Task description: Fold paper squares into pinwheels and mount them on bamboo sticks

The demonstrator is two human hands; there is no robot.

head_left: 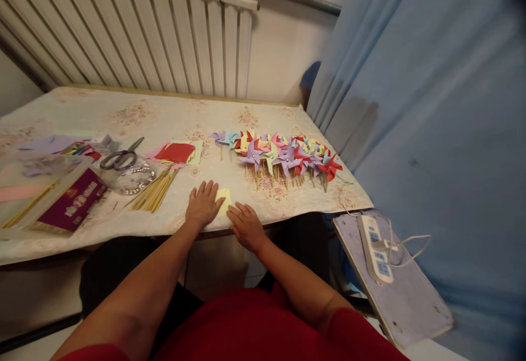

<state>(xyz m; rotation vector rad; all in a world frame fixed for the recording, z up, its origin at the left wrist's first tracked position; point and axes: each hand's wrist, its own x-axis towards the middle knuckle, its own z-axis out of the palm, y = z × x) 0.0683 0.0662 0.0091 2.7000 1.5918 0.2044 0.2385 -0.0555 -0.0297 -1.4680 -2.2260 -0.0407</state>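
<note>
Near table edge: left hand and right hand flat, fingers spread, no grip closed, pressing yellow paper square between them. Beyond: bamboo sticks, scissors, row of pinwheels.

maroon box: carries a small red-and-gold emblem and a row of pale characters along its lid, all too small and blurred to read.
power strip: white, with blue patches beside its sockets; any printing on them cannot be made out.
table cover: printed only with faded flower motifs, no lettering.
yellow paper: blank on the face that shows, lying under the fingers of the left hand.
readable text overall: none legible anywhere in this view.
</note>
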